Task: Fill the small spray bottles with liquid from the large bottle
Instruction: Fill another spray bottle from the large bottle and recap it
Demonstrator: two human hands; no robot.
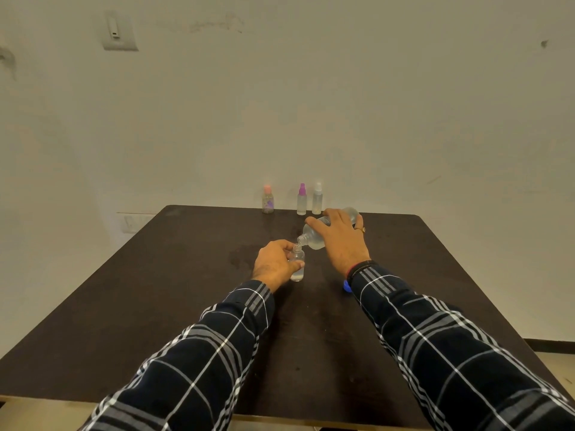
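Three capped spray bottles line the counter at 12 o'clock, behind an open small bottle at centre.

No writing is showing clearly enough to read anywhere. The small bottle with the pink cap at the far edge of the desk is carrying a purple patch — a printed design, too blurred to make out. The large bottle is showing no label, and the wall plate no markings.

right hand tilts large bottle | small bottle (left-held)
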